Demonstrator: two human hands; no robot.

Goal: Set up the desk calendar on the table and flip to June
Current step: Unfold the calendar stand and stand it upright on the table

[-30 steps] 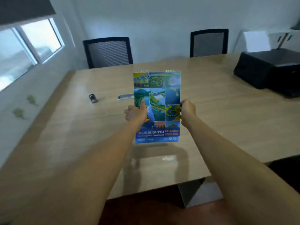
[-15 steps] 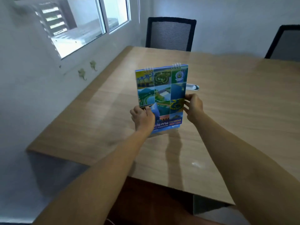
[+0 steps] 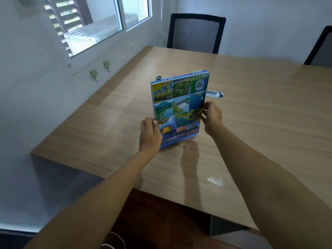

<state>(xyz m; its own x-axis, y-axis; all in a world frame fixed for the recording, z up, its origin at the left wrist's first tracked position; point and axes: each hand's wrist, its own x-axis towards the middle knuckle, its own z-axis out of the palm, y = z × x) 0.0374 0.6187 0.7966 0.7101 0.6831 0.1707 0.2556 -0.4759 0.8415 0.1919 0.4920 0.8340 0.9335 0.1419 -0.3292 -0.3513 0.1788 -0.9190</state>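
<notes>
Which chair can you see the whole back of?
The chair by the window: its full mesh back shows behind the table. The other chair is cut off by the picture's right edge.

Desk calendar (image 3: 179, 106), upright, left hand (image 3: 150, 133), right hand (image 3: 212, 116)

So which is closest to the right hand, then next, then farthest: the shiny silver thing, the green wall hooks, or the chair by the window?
From the right hand:
1. Silver thing, on the table just beyond it.
2. Green wall hooks, far left under the window.
3. Chair, at the table's far end.
</notes>
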